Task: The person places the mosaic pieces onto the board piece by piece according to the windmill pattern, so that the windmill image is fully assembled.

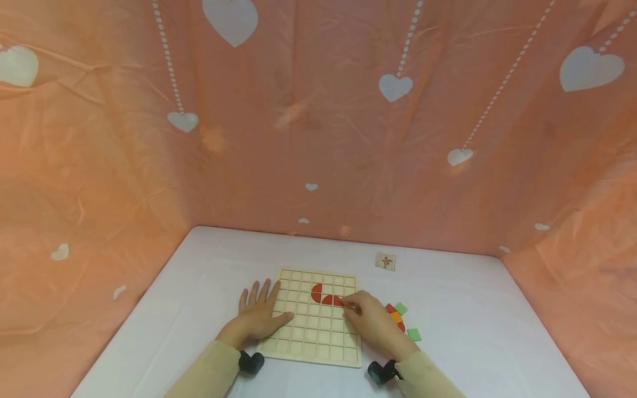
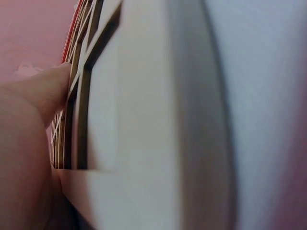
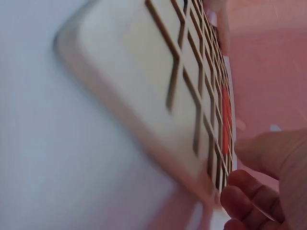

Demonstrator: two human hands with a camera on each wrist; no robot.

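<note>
A square wooden grid board [image 1: 311,351] lies on the white table. Red quarter-circle tiles [image 1: 317,293] sit in cells of its upper middle part. My left hand [image 1: 257,315] rests on the board's left edge, fingers spread and thumb reaching over the cells; the left wrist view shows the thumb [image 2: 55,88] against the grid. At the right edge, my right hand [image 1: 370,320] has curled fingers, their tips by the rightmost red tile [image 1: 337,300]. In the right wrist view, the thumb [image 3: 259,148] and bent fingers are beside the board; whether they pinch a tile is hidden.
Right of the right hand lie loose tiles: an orange one [image 1: 396,317], red ones [image 1: 390,308] and green ones [image 1: 414,334]. A small card [image 1: 385,261] with a printed grid pattern lies behind the board. A pink curtain [image 1: 318,138] with hearts surrounds the table.
</note>
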